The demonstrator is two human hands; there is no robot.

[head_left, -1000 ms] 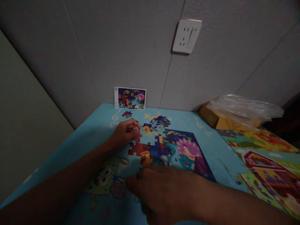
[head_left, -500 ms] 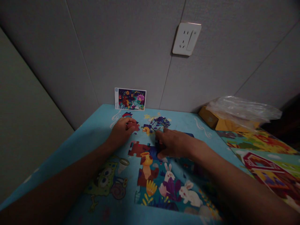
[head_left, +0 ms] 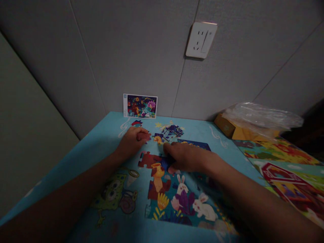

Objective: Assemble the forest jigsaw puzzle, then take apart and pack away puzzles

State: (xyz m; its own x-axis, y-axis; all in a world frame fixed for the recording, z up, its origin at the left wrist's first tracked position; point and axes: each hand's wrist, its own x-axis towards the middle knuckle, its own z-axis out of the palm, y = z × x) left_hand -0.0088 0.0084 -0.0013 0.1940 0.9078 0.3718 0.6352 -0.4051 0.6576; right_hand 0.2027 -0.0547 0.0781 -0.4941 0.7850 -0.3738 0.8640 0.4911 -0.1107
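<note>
A partly joined jigsaw puzzle [head_left: 181, 202] lies on the blue table, showing white rabbits, flowers and a brown animal with a jar. My left hand [head_left: 131, 140] rests at its far left with curled fingers on a reddish-brown puzzle piece [head_left: 145, 136]. Over the puzzle's upper left part, my right hand [head_left: 186, 156] has thumb and index finger bent round a dark blue puzzle piece [head_left: 170, 160], mostly hidden by the fingers. Just beyond it lies a loose piece with a yellow figure [head_left: 159, 138]. Part of the puzzle is hidden under my right forearm.
A small pile of loose pieces [head_left: 172, 131] lies behind the puzzle, another piece [head_left: 137, 123] at the back left. A picture card [head_left: 140, 106] leans on the wall. To the right are a yellow box [head_left: 244, 134], clear plastic wrap [head_left: 263, 114] and a colourful printed board [head_left: 286, 182].
My right hand has shifted slightly left and towards me, its index finger curling more. A dark blue upper puzzle edge now shows behind it. My left hand stays on its piece.
</note>
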